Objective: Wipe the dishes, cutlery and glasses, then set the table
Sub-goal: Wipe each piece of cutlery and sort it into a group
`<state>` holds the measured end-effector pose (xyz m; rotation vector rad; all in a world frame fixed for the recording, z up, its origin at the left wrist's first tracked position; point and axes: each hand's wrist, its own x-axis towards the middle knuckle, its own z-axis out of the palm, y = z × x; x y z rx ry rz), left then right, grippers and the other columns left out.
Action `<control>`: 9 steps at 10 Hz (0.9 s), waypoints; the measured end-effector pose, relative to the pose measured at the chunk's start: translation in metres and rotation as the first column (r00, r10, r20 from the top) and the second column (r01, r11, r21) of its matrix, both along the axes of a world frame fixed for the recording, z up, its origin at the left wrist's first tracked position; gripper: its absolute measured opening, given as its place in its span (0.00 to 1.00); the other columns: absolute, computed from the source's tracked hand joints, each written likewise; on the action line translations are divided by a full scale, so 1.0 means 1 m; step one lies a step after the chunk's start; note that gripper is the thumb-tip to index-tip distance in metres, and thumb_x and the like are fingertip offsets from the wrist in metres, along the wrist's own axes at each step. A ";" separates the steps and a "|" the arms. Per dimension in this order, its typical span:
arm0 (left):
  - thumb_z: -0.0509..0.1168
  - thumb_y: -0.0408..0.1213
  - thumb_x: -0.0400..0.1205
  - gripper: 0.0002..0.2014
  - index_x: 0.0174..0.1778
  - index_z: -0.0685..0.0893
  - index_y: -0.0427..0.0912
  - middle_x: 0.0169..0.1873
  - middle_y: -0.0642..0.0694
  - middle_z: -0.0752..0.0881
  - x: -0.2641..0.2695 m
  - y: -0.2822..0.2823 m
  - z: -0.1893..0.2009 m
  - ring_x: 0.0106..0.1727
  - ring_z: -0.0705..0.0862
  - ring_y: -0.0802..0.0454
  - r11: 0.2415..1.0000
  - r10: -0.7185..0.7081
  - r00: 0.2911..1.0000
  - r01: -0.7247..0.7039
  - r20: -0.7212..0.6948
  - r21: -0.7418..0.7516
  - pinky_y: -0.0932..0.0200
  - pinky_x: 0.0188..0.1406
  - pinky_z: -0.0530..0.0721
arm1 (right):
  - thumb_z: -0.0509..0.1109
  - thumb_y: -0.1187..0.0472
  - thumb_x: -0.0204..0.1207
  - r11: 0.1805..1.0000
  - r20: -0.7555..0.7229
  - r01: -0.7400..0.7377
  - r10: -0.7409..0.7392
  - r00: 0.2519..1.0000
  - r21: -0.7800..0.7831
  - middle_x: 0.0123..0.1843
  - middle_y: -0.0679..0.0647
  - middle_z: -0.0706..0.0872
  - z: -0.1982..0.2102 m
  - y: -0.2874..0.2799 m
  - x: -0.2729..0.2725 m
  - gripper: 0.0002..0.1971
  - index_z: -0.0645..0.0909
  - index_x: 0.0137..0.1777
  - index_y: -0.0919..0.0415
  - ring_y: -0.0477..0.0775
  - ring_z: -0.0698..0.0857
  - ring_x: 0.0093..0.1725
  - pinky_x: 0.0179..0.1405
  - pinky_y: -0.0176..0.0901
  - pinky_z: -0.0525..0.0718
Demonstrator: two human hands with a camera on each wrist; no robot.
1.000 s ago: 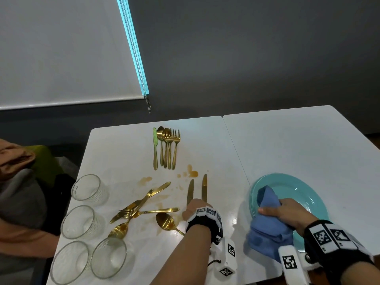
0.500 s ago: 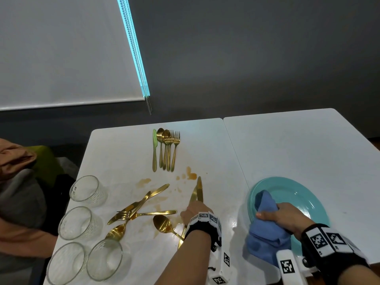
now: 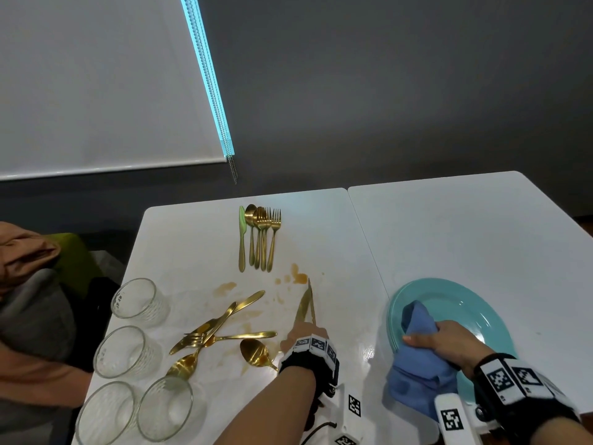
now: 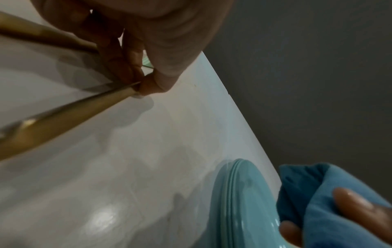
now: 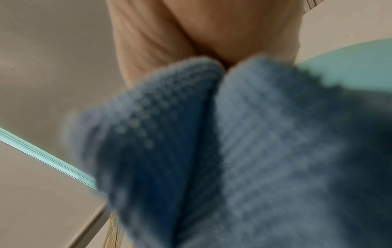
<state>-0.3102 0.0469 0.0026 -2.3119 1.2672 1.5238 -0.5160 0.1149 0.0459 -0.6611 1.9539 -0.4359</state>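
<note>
My left hand (image 3: 302, 336) grips the handles of two gold knives (image 3: 306, 305), whose blades point away from me and meet at the tips over the stained white table (image 3: 199, 252). In the left wrist view the fingertips (image 4: 137, 87) pinch one knife (image 4: 63, 114), and the other knife (image 4: 42, 38) passes under the fingers. My right hand (image 3: 446, 343) holds a bunched blue cloth (image 3: 417, 364) on the near left rim of the teal plate (image 3: 465, 303). The cloth (image 5: 233, 151) fills the right wrist view.
A neat row of gold cutlery (image 3: 260, 239) lies at the back of the table. Crossed gold cutlery (image 3: 218, 329) and a stained spoon (image 3: 255, 353) lie left of my left hand. Several glasses (image 3: 136, 298) stand along the left edge. Brown stains (image 3: 296, 277) mark the middle.
The two knives lay side by side under my left hand; the hand has closed on their handles, drawn back toward me, and the blades now converge at the tips. The right hand barely moved.
</note>
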 end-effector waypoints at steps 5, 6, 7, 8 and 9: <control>0.59 0.42 0.81 0.08 0.40 0.78 0.43 0.35 0.48 0.78 0.057 0.003 0.021 0.52 0.83 0.44 0.898 -0.370 0.928 0.366 0.030 -0.244 0.57 0.49 0.79 | 0.77 0.54 0.70 0.990 -0.008 -0.083 0.083 0.997 -0.115 0.46 0.62 0.88 0.017 -0.034 0.052 0.18 0.83 0.49 0.70 0.58 0.85 0.45 0.41 0.44 0.83; 0.58 0.44 0.82 0.11 0.56 0.79 0.44 0.53 0.46 0.85 0.067 0.008 0.025 0.54 0.83 0.48 0.909 -0.313 0.949 0.289 -0.031 -0.301 0.59 0.52 0.79 | 0.74 0.50 0.73 0.988 0.032 -0.060 0.066 0.997 -0.141 0.51 0.63 0.87 0.018 -0.044 0.071 0.21 0.81 0.55 0.69 0.61 0.86 0.51 0.48 0.48 0.85; 0.57 0.41 0.84 0.12 0.61 0.79 0.46 0.58 0.45 0.85 0.076 0.012 0.032 0.59 0.82 0.47 0.896 -0.303 0.948 0.251 -0.093 -0.365 0.61 0.53 0.77 | 0.70 0.47 0.75 0.989 0.161 0.003 0.020 0.987 -0.145 0.54 0.61 0.85 0.019 -0.051 0.094 0.24 0.77 0.60 0.68 0.60 0.84 0.53 0.43 0.46 0.84; 0.55 0.37 0.84 0.12 0.59 0.80 0.47 0.53 0.43 0.86 0.083 0.013 0.038 0.54 0.84 0.47 0.871 -0.325 0.926 0.216 -0.190 -0.441 0.66 0.44 0.75 | 0.68 0.48 0.77 0.980 0.348 0.150 -0.096 0.932 -0.133 0.50 0.60 0.85 0.017 -0.056 0.118 0.23 0.76 0.60 0.69 0.61 0.84 0.51 0.40 0.46 0.83; 0.52 0.28 0.83 0.11 0.53 0.75 0.48 0.34 0.50 0.79 0.088 0.017 0.049 0.29 0.79 0.58 0.852 -0.384 0.877 0.216 -0.289 -0.477 0.73 0.21 0.75 | 0.71 0.51 0.76 0.964 0.435 0.227 -0.145 0.889 -0.141 0.54 0.67 0.86 0.007 -0.062 0.136 0.26 0.78 0.60 0.75 0.65 0.86 0.53 0.51 0.56 0.85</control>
